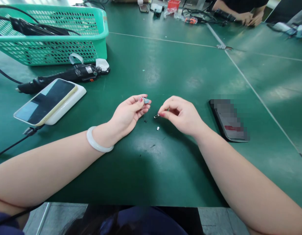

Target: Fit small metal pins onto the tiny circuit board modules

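My left hand (130, 112) pinches a small bluish-grey piece (146, 101) between thumb and fingers; its exact kind is too small to make out. Just to the right, my right hand (180, 114) has thumb and forefinger closed on a tiny oblong frame-like piece (156, 116) with a dark middle and pale rim. The two hands are apart, both close above the green table. Below them lie a tiny white part (158, 128) and a small black bit (145, 121). A pale bangle (94, 140) circles my left wrist.
At left stand a green perforated basket (99, 39) holding cables, a black electric screwdriver (67, 74), and a phone (46, 101) resting on a white block (78, 94). Another phone (229, 120) lies right on the green table (131, 182). Across it, a person's hands (250, 19) are near cables.
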Tool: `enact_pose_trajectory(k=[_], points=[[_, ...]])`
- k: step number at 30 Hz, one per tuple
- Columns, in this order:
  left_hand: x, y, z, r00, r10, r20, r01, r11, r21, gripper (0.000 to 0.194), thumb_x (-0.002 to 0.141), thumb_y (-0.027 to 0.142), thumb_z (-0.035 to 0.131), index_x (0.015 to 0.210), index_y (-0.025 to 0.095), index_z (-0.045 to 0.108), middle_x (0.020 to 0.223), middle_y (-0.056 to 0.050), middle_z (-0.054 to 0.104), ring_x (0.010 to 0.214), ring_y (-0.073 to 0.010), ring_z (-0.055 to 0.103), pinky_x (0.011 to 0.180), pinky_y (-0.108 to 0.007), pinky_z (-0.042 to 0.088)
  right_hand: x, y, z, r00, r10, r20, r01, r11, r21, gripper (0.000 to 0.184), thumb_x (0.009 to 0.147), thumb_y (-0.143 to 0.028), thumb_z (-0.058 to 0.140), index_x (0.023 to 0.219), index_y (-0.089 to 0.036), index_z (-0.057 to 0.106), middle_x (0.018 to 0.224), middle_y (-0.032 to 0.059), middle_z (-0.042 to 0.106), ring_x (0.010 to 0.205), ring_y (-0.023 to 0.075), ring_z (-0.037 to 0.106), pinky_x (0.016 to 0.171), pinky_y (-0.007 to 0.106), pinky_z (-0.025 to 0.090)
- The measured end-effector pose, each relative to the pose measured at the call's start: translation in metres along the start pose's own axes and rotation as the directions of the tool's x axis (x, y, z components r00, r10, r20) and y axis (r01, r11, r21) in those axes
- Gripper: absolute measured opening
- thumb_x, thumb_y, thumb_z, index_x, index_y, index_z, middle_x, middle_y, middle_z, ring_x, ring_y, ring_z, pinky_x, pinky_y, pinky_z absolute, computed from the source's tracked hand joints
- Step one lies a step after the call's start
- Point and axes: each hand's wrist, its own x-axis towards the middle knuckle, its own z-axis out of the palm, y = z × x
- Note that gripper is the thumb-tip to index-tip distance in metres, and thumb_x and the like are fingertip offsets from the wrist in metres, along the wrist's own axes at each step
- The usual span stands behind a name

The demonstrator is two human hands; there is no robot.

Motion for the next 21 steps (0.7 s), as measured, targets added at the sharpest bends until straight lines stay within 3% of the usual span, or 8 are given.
enact_pose_trajectory(k=[2, 4, 10, 12, 15, 18, 21], points=[[0.001, 0.0, -0.001, 0.998, 0.028, -0.06, -0.029, 0.999, -0.021, 0.008, 0.083, 0.01, 0.059, 0.089, 0.014, 0.062, 0.083, -0.002, 0.067, 0.079, -0.0075, 0.063, 0.084, -0.023, 0.049, -0.002, -0.001, -0.004, 0.977, 0.018, 0.212, 0.0, 0.997, -0.082, 0.004, 0.074, -0.021, 0.072, 0.078, -0.021, 0.071, 0.083, -0.0006, 0.064, 0.065, 0.01, 0.051, 0.061, 0.026, 0.04], [0.002, 0.0, -0.001, 0.997, 0.027, -0.071, -0.028, 0.999, -0.018, 0.01, 0.081, 0.008, 0.062, 0.089, 0.014, 0.06, 0.085, -0.002, 0.068, 0.081, -0.0081, 0.064, 0.086, -0.025, 0.049, -0.005, -0.001, -0.005, 0.94, 0.038, 0.338, 0.011, 0.99, -0.141, 0.01, 0.072, -0.018, 0.073, 0.081, -0.022, 0.071, 0.084, -0.0009, 0.065, 0.069, 0.0106, 0.054, 0.064, 0.026, 0.041], [0.002, -0.005, -0.002, 0.998, 0.032, -0.052, -0.027, 0.996, 0.081, 0.026, 0.07, 0.005, 0.073, 0.089, 0.012, 0.057, 0.082, -0.003, 0.07, 0.081, -0.0102, 0.067, 0.089, -0.029, 0.05, -0.006, 0.003, 0.003, 0.917, -0.004, 0.398, 0.097, 0.972, -0.214, 0.012, 0.081, -0.016, 0.062, 0.073, -0.022, 0.069, 0.08, -0.0003, 0.065, 0.074, 0.0129, 0.059, 0.067, 0.027, 0.043], [0.002, -0.007, -0.003, 0.999, 0.05, -0.012, -0.047, 0.986, 0.158, 0.03, 0.067, 0.008, 0.076, 0.09, 0.012, 0.058, 0.082, -0.003, 0.071, 0.082, -0.0104, 0.067, 0.089, -0.029, 0.049, -0.005, 0.002, 0.003, 0.938, -0.059, 0.342, 0.13, 0.974, -0.188, 0.015, 0.082, -0.015, 0.059, 0.071, -0.021, 0.068, 0.079, 0.0004, 0.066, 0.076, 0.0139, 0.06, 0.07, 0.028, 0.044], [0.001, -0.008, -0.002, 0.997, 0.047, 0.053, -0.059, 0.964, 0.258, 0.032, 0.064, 0.012, 0.079, 0.089, 0.012, 0.059, 0.084, -0.003, 0.072, 0.081, -0.0111, 0.067, 0.089, -0.031, 0.05, -0.005, -0.001, 0.001, 0.992, -0.098, 0.081, 0.104, 0.991, -0.079, 0.014, 0.083, -0.015, 0.059, 0.073, -0.021, 0.068, 0.079, 0.0005, 0.067, 0.075, 0.014, 0.06, 0.07, 0.029, 0.045], [-0.003, -0.006, 0.001, 0.996, 0.017, 0.087, -0.045, 0.942, 0.332, 0.032, 0.063, 0.014, 0.08, 0.086, 0.013, 0.058, 0.083, -0.004, 0.072, 0.079, -0.0131, 0.068, 0.087, -0.034, 0.051, -0.004, -0.007, 0.001, 0.987, 0.0, -0.161, 0.009, 0.999, 0.053, 0.011, 0.081, -0.02, 0.062, 0.072, -0.021, 0.068, 0.077, 0.0001, 0.067, 0.069, 0.0132, 0.058, 0.063, 0.028, 0.045], [-0.006, -0.004, 0.003, 0.994, 0.009, 0.106, -0.051, 0.912, 0.407, 0.031, 0.062, 0.014, 0.08, 0.083, 0.014, 0.057, 0.078, -0.003, 0.072, 0.078, -0.0139, 0.068, 0.085, -0.035, 0.052, -0.004, -0.012, 0.005, 0.976, 0.108, -0.191, -0.087, 0.989, 0.117, 0.011, 0.079, -0.025, 0.066, 0.071, -0.02, 0.07, 0.075, 0.0008, 0.067, 0.067, 0.0131, 0.057, 0.06, 0.028, 0.044]])
